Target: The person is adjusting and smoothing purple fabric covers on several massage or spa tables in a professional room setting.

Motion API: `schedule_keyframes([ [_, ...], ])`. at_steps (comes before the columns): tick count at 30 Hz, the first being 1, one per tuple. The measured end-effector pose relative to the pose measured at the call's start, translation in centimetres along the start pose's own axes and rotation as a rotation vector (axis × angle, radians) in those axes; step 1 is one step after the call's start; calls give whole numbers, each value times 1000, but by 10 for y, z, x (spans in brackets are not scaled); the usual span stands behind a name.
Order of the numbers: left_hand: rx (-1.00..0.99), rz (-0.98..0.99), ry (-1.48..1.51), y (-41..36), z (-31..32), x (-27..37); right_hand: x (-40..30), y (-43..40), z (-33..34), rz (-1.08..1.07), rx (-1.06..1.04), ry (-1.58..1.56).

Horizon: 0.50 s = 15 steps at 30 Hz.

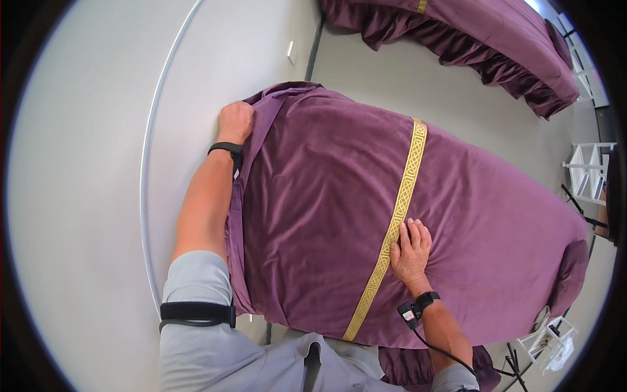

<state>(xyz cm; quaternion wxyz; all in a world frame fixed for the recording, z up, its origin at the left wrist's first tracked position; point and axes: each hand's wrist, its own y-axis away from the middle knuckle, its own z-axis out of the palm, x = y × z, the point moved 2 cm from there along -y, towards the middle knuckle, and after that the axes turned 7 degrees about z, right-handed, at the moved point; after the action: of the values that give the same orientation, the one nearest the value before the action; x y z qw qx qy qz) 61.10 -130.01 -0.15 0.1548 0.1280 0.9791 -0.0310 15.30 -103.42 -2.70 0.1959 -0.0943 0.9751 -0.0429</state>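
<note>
A purple velvet cover (333,196) with a patterned gold trim band (387,240) spreads over a bed in front of me. At the bed's end by the wall, my left hand (236,121) is closed in a fist on the cover's far corner. A paler, smooth lining or underlayer (237,255) shows along that end, partly folded. My right hand (411,247) lies flat on the cover just beside the gold band, fingers extended, holding nothing. Shallow wrinkles run over the velvet between my hands. Each wrist wears a black strap.
A pale wall (88,196) stands close at the left. A second bed with a ruffled purple cover (460,44) is at the upper right, across a strip of grey floor (382,73). A purple pillow (568,277), white shelf carts (585,171) and black stand legs (512,362) are at the right.
</note>
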Motion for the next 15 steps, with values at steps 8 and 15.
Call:
schedule_keyframes([
  [8,-110,-309,379,44,20,3,-3,0,3,-12,-3,-7],
  [15,49,-420,645,76,-11,44,-1,1,1,1,-17,-15],
])
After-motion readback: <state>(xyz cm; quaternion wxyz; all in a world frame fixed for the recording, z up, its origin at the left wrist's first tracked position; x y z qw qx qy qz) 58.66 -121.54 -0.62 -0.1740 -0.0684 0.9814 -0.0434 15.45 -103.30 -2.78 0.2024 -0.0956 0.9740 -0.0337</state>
